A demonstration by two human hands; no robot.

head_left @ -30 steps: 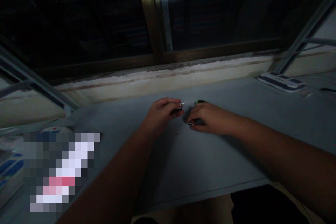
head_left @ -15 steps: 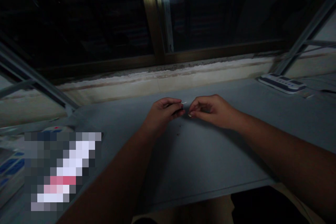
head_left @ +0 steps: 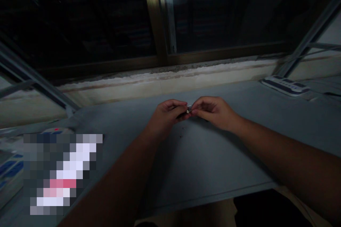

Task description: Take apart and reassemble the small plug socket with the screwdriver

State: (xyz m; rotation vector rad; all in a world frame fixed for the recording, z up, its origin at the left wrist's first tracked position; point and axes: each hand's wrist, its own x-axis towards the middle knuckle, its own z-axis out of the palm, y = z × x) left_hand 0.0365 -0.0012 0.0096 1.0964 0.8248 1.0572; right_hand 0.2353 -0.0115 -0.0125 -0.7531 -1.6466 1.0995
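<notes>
Above the middle of the grey table, my left hand is closed, its fingertips pinching a thin silvery pin-like piece that sticks out toward the right. My right hand is closed too, thumb and forefinger pinched at a small pale piece. The fingertips of both hands almost meet, and the small pieces lie between them. Their exact kind is too small and dim to make out. Two tiny dark bits lie on the table just below the hands.
A white and dark power strip lies at the back right with a cable nearby. On the left are another power strip with blue sockets and a pixelated patch. Metal frame legs and a window ledge bound the back.
My right hand has moved slightly left, bringing the pale piece up against the pin-like piece at my left fingertips. The gap between the hands has nearly closed.
</notes>
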